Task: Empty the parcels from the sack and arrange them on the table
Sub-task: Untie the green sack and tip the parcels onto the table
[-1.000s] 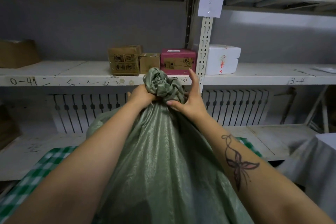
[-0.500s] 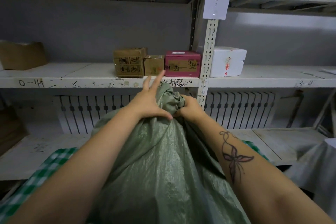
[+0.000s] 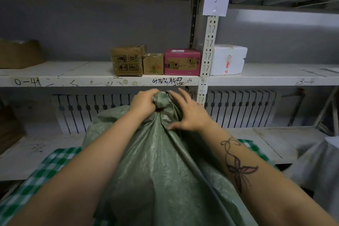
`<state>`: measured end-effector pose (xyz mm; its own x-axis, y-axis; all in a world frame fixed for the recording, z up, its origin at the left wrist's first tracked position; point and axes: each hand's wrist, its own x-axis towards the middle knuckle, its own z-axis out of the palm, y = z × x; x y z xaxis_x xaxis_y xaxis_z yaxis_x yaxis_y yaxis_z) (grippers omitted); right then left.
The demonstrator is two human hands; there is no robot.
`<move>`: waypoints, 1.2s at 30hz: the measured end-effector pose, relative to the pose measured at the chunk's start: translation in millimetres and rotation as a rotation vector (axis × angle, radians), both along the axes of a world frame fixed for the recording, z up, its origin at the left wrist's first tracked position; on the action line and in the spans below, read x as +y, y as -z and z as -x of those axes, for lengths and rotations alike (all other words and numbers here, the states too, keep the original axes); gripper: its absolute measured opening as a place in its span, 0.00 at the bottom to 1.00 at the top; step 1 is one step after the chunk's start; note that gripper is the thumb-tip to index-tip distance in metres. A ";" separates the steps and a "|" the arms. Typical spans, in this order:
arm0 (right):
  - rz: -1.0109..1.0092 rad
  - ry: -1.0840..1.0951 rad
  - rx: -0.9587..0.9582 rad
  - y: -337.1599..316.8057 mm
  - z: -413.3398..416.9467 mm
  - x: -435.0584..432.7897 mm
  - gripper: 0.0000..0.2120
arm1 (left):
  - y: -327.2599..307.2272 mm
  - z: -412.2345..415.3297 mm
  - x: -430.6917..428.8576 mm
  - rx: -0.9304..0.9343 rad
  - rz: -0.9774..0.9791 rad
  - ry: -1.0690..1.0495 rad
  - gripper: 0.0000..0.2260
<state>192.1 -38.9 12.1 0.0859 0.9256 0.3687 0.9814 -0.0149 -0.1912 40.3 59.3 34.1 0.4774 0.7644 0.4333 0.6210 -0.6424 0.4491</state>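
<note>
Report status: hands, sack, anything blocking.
Left hand grips sack at its twisted neck; right hand flat on it, fingers spread. Sack closed, not yet emptied. Nothing seen blocking.

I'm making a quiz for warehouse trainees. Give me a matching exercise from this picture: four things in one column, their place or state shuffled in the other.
1 left hand
2 right hand
3 pink box
4 white box

A on the shelf, right of the post
B grips the bunched neck of the sack
C on the shelf, left of the post
D rests with fingers spread on the sack

Pairs: 1-B, 2-D, 3-C, 4-A
</note>
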 end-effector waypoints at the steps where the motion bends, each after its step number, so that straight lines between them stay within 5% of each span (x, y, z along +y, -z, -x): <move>1: 0.085 0.041 -0.055 5.1 -0.8 1.1 0.59 | -2.5 -1.4 2.4 -0.033 0.071 0.018 0.13; 4: 0.113 0.128 -0.003 13.8 0.0 6.7 0.54 | -12.5 -3.2 5.1 -0.057 0.204 0.107 0.13; 9: -0.102 0.148 -0.015 11.7 1.8 15.6 0.23 | -23.5 2.9 1.0 -0.134 0.293 0.212 0.14; 13: -0.327 0.160 0.119 -4.8 3.0 22.8 0.21 | -44.0 -2.1 -4.9 -0.196 0.083 0.104 0.14; 17: -0.221 0.179 0.085 -7.0 -4.9 25.2 0.20 | -39.5 -6.3 -1.2 -0.034 0.136 0.120 0.16; 21: -0.188 0.225 0.245 8.7 -5.9 20.9 0.17 | -29.4 5.4 -10.6 -0.003 0.194 0.242 0.43; 23: -0.178 0.249 0.321 9.4 -5.8 18.0 0.12 | -18.9 16.4 -22.8 -0.087 0.057 0.347 0.46; 27: -0.102 0.266 0.380 2.0 -4.9 12.5 0.12 | 1.5 25.5 -28.7 0.333 -0.221 0.300 0.48; 31: 0.005 0.097 0.793 -3.0 0.4 6.3 0.13 | 13.8 7.7 -27.4 0.532 -0.156 0.128 0.58; 33: 0.042 0.001 0.958 -6.8 3.8 1.8 0.17 | 16.7 2.1 -25.1 0.538 -0.115 0.080 0.58; 36: 0.134 -0.058 1.151 -7.3 5.9 0.4 0.20 | 19.1 -0.6 -23.2 0.495 -0.139 0.054 0.44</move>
<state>186.1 -38.5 19.4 0.2633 0.9647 -0.0011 0.2282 -0.0634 -0.9715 40.8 36.1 15.0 0.6884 0.6842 0.2407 0.7017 -0.7123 0.0179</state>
